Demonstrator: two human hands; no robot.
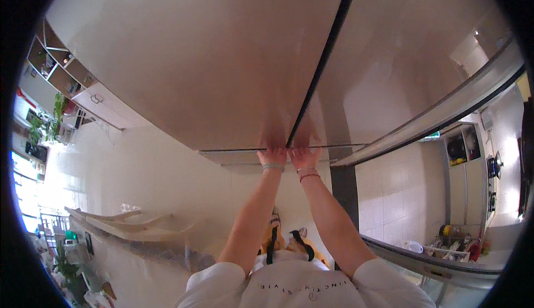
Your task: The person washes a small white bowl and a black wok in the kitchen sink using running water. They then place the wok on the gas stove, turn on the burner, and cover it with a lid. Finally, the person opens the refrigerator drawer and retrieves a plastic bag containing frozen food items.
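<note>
In front of me stands a tall, glossy double-door refrigerator, its left door and right door parted by a dark vertical seam. Both doors look closed. My left hand is curled at the bottom edge of the left door, just beside the seam. At the matching corner of the right door, my right hand has its fingers bent against the edge. The fingertips are partly hidden there. Bands circle both wrists, and faint hand reflections show on the doors.
Left are a shelved cabinet, potted plants and a wooden bench-like piece. A dark floor strip borders the kitchen at right, where a sliding door frame, a dish rack and a stove stand.
</note>
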